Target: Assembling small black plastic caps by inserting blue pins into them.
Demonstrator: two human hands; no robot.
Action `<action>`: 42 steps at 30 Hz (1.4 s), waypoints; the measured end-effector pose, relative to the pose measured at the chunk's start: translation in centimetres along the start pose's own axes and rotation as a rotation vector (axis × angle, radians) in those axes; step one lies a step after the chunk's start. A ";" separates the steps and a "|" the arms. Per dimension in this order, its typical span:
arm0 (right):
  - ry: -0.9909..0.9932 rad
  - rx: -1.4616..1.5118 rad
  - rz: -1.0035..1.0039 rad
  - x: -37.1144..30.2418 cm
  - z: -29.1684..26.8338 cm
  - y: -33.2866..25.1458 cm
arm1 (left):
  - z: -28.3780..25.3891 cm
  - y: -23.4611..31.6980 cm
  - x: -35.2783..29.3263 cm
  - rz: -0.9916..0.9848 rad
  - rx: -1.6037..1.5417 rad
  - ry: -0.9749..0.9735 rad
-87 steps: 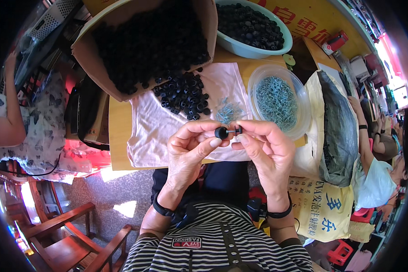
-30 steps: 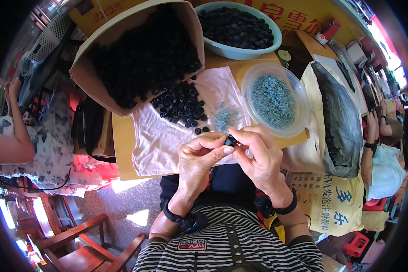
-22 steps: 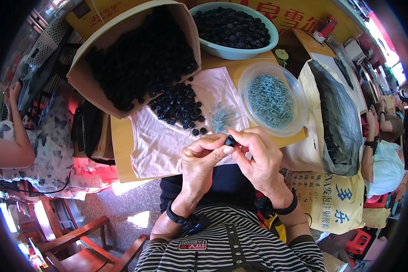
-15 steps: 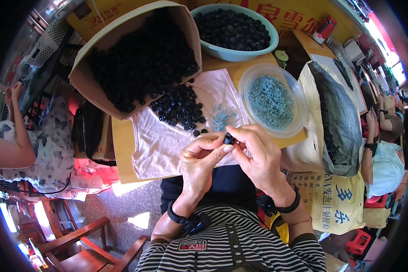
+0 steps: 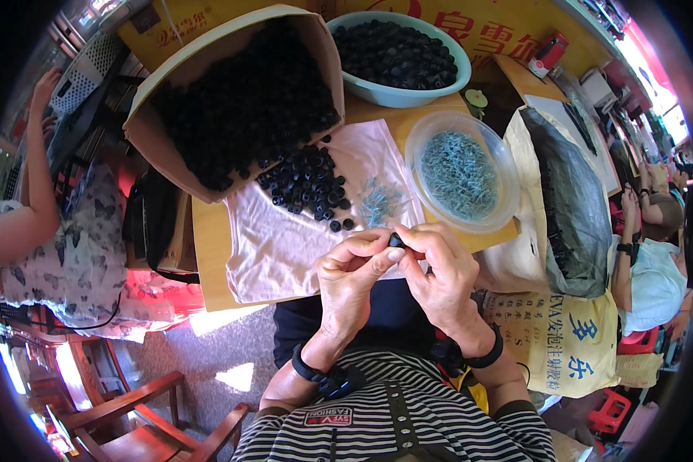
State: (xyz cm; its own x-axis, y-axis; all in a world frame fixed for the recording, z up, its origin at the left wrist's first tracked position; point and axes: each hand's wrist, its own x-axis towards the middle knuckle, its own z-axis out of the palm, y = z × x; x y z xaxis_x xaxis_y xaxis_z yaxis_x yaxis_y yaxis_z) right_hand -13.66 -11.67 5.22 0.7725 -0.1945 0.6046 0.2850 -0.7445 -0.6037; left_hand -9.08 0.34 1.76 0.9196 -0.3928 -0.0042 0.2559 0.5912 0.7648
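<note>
Pinched between the fingertips of both hands is a small black cylindrical piece (image 5: 396, 240), seemingly plastic or rubber. My left hand (image 5: 350, 279) grips it from one side with thumb and forefinger, and my right hand (image 5: 444, 271) closes on it from the other. Just beyond the hands, a pink cloth (image 5: 260, 260) carries a heap of similar black pieces (image 5: 304, 183). A little pile of thin blue-green pieces (image 5: 380, 203) lies on it too, nearer my fingers. More such thin pieces (image 5: 460, 175) fill a clear round tub (image 5: 510, 205) to the right.
A cardboard box (image 5: 152, 163) tilts toward the cloth, full of black pieces. Behind stands a pale blue basin (image 5: 396, 94) of black pieces. A sack with a dark plastic liner (image 5: 574, 208) is at right. Other people sit at left and right; a wooden chair (image 5: 142, 400) stands lower left.
Both hands have shifted slightly right with the black piece, which now sits more upright and more covered by my fingers. At far left, another person's arm has risen.
</note>
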 end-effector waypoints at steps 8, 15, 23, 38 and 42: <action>-0.006 0.117 0.112 2.0 -0.5 -0.6 | -0.3 0.3 1.0 -0.094 -0.169 -0.055; -0.121 -0.110 -0.147 3.6 -0.6 -0.3 | -0.7 1.0 1.4 -0.120 -0.205 -0.013; -0.412 -0.050 -0.086 7.4 -1.4 1.2 | -2.0 1.7 2.0 -0.088 0.069 -0.024; -0.122 -0.061 0.473 25.1 -2.9 20.6 | -8.7 1.7 3.1 0.073 0.621 0.376; -0.291 -0.149 0.399 22.9 -3.5 13.7 | -8.9 2.0 3.5 0.055 0.416 0.407</action>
State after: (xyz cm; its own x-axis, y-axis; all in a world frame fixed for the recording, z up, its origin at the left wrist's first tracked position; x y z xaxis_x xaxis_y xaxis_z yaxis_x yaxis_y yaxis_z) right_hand 5.94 -28.58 12.65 0.9365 -0.3123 0.1598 -0.1318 -0.7354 -0.6646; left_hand -2.73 6.43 -2.46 0.9898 -0.0184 -0.1412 0.1414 0.2444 0.9593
